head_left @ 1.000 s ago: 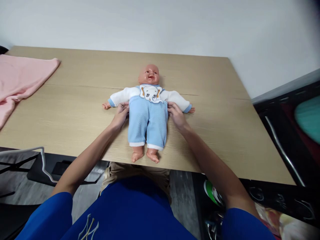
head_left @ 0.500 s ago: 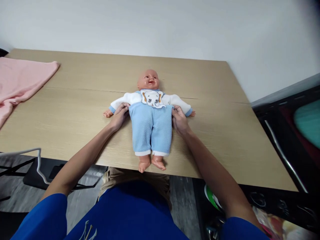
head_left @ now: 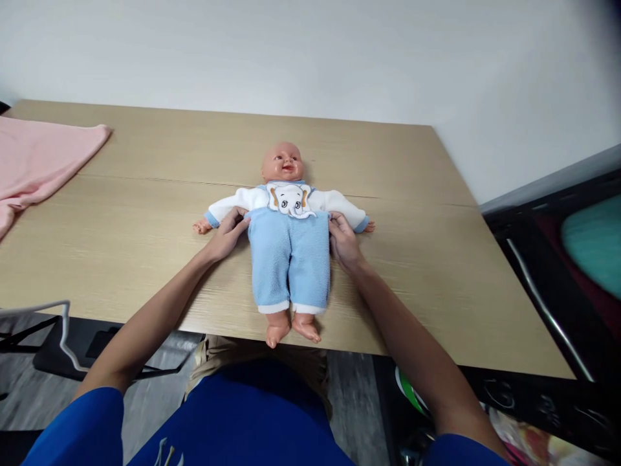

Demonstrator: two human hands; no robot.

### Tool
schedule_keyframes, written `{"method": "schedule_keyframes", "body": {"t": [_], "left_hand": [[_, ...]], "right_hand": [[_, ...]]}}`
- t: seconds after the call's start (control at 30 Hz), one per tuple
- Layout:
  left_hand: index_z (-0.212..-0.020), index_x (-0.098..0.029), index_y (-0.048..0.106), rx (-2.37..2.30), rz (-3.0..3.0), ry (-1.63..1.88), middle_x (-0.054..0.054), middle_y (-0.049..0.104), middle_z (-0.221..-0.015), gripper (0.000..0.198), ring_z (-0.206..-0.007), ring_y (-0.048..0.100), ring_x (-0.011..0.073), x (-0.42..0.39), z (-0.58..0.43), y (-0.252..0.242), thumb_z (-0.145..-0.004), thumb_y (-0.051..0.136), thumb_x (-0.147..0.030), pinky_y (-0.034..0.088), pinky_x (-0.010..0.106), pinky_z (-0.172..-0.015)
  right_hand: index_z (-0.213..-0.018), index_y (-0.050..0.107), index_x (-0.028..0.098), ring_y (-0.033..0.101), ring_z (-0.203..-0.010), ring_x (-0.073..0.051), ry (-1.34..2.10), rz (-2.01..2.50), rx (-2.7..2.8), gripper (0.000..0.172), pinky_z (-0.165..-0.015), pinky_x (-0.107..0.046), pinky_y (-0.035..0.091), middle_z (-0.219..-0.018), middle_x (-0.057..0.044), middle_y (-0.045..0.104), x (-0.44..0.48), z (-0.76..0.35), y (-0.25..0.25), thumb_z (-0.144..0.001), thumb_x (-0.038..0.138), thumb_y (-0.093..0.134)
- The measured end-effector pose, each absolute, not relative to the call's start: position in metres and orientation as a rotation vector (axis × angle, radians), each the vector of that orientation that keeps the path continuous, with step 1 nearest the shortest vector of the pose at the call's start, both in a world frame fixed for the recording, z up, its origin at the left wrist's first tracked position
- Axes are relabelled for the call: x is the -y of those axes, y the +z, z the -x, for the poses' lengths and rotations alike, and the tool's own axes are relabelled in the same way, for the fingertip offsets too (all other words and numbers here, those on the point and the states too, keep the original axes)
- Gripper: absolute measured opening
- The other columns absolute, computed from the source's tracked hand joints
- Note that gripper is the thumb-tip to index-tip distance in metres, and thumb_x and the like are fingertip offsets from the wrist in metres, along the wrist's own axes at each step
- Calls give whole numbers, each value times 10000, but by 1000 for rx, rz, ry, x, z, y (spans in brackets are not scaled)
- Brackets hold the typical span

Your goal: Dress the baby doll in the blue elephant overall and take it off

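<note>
A baby doll (head_left: pixel 282 163) lies face up on the wooden table (head_left: pixel 145 239), head toward the wall and bare feet at the front edge. It wears a white long-sleeved top (head_left: pixel 334 200) with blue cuffs and an elephant-face bib on the chest. Light blue fleece trousers (head_left: pixel 290 259) with white hems cover its legs up to the bib. My left hand (head_left: pixel 228 234) pinches the waistband at its left corner in view. At the opposite corner, my right hand (head_left: pixel 345 238) grips the waistband between thumb and fingers.
A pink cloth (head_left: pixel 43 158) lies at the table's left end. A white cable (head_left: pixel 65 330) hangs by the front left edge, above a black chair (head_left: pixel 58 353). On the right stands a black rack with a metal bar (head_left: pixel 548 307) and a teal item (head_left: pixel 594 243).
The view has shifted slightly, so the whole scene sits a little lower and further left. Both hands keep their hold on the waistband, and the doll lies as before.
</note>
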State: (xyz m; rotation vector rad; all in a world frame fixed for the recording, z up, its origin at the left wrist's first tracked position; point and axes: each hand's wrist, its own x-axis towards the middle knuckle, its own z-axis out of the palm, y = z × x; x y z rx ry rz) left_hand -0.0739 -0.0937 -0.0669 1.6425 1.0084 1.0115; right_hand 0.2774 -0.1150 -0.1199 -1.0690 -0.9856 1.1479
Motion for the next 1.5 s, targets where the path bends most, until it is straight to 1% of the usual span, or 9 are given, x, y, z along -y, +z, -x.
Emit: {"method": "schedule_keyframes", "body": {"t": [0.13, 0.3, 0.6, 0.87, 1.07, 1.17, 1.27, 1.37, 1.5], "left_hand": [[-1071, -259, 564, -1001, -1577, 1049, 13, 525, -1002, 668, -944, 493, 222, 88, 71, -67, -1053, 664, -919, 477, 355, -908], [-1089, -271, 521, -1016, -1594, 973, -5, 462, -970, 705, -852, 442, 205, 83, 66, -65, -1050, 617, -969, 442, 337, -801], [-968, -251, 544, -1022, -1572, 967, 5, 454, -938, 508, -888, 435, 224, 85, 72, -51, -1087, 675, -727, 424, 370, -886], [-1113, -255, 556, -1071, -1676, 983, -2, 497, -981, 653, -893, 471, 212, 88, 77, -61, -1077, 633, -902, 448, 366, -890], [-1157, -252, 576, -1231, -1941, 963, 62, 672, -1071, 410, -984, 604, 261, 93, 72, -62, -1215, 493, -649, 497, 412, -956], [-1170, -254, 576, -1350, -2046, 949, 111, 731, -1138, 280, -1039, 647, 305, 98, 71, -60, -1218, 476, -511, 501, 455, -992], [-1172, -264, 582, -1435, -2106, 1023, 129, 731, -1179, 127, -1095, 649, 327, 102, 70, -57, -1173, 536, -383, 505, 478, -1018], [-1180, -275, 594, -1465, -2147, 1143, 134, 714, -1188, 50, -1120, 631, 335, 106, 66, -45, -1150, 564, -303, 503, 506, -1045], [-1234, -265, 601, -1353, -2225, 1259, 145, 735, -1262, 102, -1192, 638, 344, 108, 47, -15, -1190, 548, -341, 498, 539, -1120]], "right_hand": [[-1065, 669, 320, 713, -1007, -214, 1144, 1079, 984, 472, -973, -347, 619, -1016, 26, 739, 116, -277, -118, -867, 651, 940], [-1065, 681, 321, 717, -1022, -215, 1182, 1060, 938, 465, -975, -346, 613, -1017, 30, 749, 119, -276, -115, -859, 623, 969], [-1069, 670, 326, 711, -985, -221, 1191, 1082, 919, 509, -926, -356, 616, -999, 31, 741, 121, -275, -113, -821, 643, 982], [-1047, 691, 319, 688, -958, -205, 1171, 1108, 914, 517, -908, -338, 598, -1009, 32, 757, 124, -277, -113, -810, 651, 1009], [-1070, 682, 318, 692, -932, -204, 1120, 1152, 984, 525, -884, -339, 605, -979, 36, 758, 126, -277, -115, -855, 700, 971], [-1108, 685, 320, 725, -1005, -236, 955, 1213, 1096, 462, -970, -387, 619, -1043, 1, 781, 133, -274, -111, -953, 699, 899], [-1191, 704, 323, 737, -1044, -283, 686, 1335, 1262, 309, -1037, -468, 620, -1132, -55, 787, 143, -275, -100, -1065, 582, 817], [-1239, 716, 317, 707, -1035, -324, 370, 1461, 1424, 228, -1110, -563, 600, -1141, -86, 774, 149, -285, -85, -1074, 456, 788], [-1370, 711, 267, 670, -1390, -439, 12, 1562, 1607, 404, -1292, -723, 459, -1409, -178, 769, 144, -314, -70, -1017, 442, 799]]}}
